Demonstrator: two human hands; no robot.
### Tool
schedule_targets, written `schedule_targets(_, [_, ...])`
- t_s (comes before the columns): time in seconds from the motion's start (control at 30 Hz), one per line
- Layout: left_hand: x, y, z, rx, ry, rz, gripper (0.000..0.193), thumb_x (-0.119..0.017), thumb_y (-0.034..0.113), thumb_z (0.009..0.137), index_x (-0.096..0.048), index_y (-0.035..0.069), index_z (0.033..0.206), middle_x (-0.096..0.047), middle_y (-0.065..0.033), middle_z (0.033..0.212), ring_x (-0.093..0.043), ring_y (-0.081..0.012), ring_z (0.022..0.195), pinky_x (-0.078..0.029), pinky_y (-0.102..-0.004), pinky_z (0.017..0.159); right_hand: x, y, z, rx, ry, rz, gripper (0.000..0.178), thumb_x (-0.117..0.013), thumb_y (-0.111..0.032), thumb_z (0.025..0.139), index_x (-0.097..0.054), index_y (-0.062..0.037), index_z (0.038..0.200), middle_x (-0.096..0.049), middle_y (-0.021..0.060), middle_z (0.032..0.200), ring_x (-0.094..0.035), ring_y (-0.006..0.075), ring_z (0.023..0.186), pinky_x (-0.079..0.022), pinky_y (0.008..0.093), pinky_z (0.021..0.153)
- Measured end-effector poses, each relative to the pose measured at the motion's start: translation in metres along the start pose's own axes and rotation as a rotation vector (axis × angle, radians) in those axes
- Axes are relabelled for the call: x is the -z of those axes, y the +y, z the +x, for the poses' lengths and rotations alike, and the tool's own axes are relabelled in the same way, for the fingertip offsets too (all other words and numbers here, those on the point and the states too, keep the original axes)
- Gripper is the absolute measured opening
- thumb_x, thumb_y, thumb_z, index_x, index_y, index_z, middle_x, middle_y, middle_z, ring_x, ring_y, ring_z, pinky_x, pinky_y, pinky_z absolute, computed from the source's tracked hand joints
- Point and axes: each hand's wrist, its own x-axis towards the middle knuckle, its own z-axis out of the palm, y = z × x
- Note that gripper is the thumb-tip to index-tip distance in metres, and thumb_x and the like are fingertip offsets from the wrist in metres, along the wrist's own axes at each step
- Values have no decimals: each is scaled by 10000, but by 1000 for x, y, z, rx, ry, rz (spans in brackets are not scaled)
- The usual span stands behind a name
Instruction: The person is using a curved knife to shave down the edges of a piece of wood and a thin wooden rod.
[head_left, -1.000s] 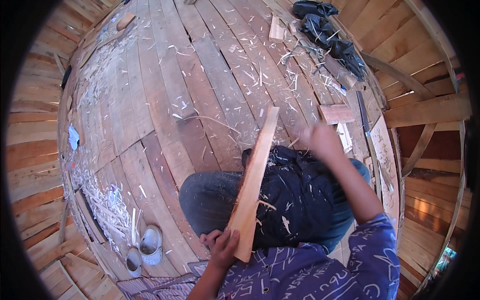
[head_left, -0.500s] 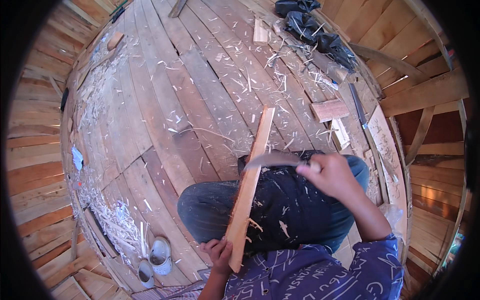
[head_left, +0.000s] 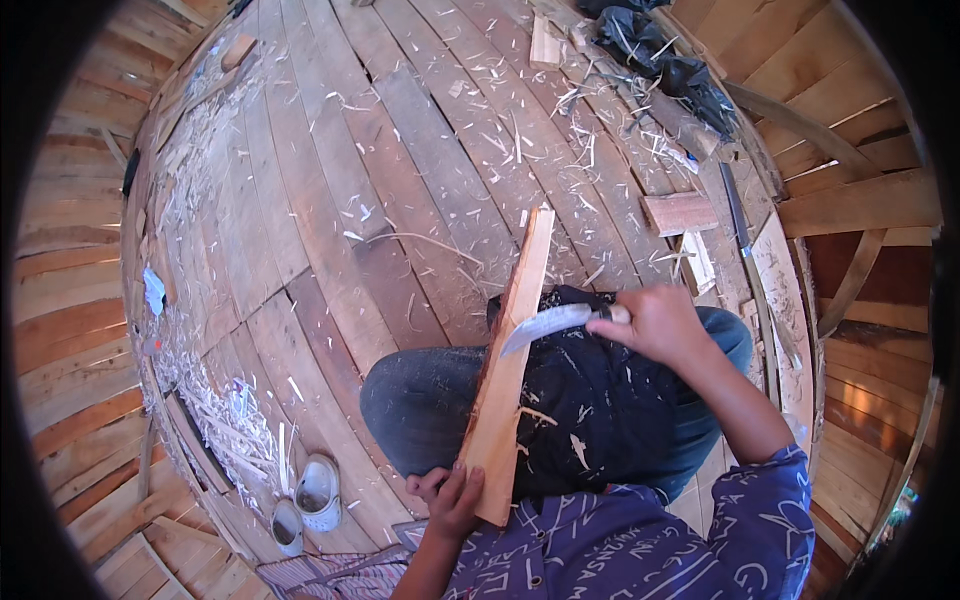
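A long, narrow wooden board [head_left: 508, 390] with a dark, rough left edge slants across my lap, its far end past my knees. My left hand [head_left: 455, 497] grips the board near its lower end, fingers over the left edge. In my right hand [head_left: 657, 322] is a curved-blade knife [head_left: 550, 325] with a pale handle, mostly hidden by the closed fingers. Its blade points left, and the tip overlaps the board's face around the middle; whether it touches the wood I cannot tell. A curled shaving [head_left: 537, 415] lies beside the board on the dark cloth over my legs.
Shavings litter the plank floor [head_left: 330, 200], heaped thickest at the left [head_left: 235, 430]. Light clogs [head_left: 318, 492] stand at the lower left. To the right lie a reddish wood block [head_left: 680, 214], a long dark blade-like tool [head_left: 735, 208] and black plastic bags [head_left: 690, 90].
The knife blade has gone from blurred across the board's left edge to sharp and angled down over its face. The board has turned slightly, its lower end shifting right.
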Motion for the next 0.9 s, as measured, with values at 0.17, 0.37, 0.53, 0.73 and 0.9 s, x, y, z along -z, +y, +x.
schedule_targets(0.17, [1,0,-3,27,29,-65,284,-632,116,741,-612,157,1022,-568,-30,1068,-467,-222,889,-290,-443,820,20,180,56,-811,493,144,674,-503,-605,847,-679,37,742,-627,279,704,-657,400,775,-490,477,714])
schedule_targets(0.37, [-4,-6,-3,9,81,-86,293,-631,108,751,-598,163,1036,-559,-38,1065,-470,-223,886,-288,-434,819,43,125,23,-600,359,145,639,-597,-570,821,-636,56,700,-581,250,623,-599,379,614,-456,445,611])
schedule_targets(0.53, [-5,-3,-2,24,113,-76,319,-630,140,748,-592,159,1064,-554,-42,1069,-464,-228,882,-280,-430,813,28,36,-14,-501,148,353,559,-615,-530,822,-639,16,703,-574,221,605,-593,369,595,-459,434,596])
schedule_targets(0.73, [0,4,7,27,52,-68,302,-604,70,799,-561,149,1087,-536,-49,1055,-449,-231,905,-290,-476,858,25,-15,-28,-163,-20,311,545,-611,-552,805,-656,-25,673,-584,186,571,-610,374,595,-499,453,598])
schedule_targets(0.9, [2,5,0,17,3,19,349,-639,164,746,-586,160,1091,-532,-42,1059,-438,-237,909,-275,-467,850,11,-1,-7,-96,-86,172,598,-576,-616,799,-652,-42,649,-581,179,557,-620,369,602,-504,459,590])
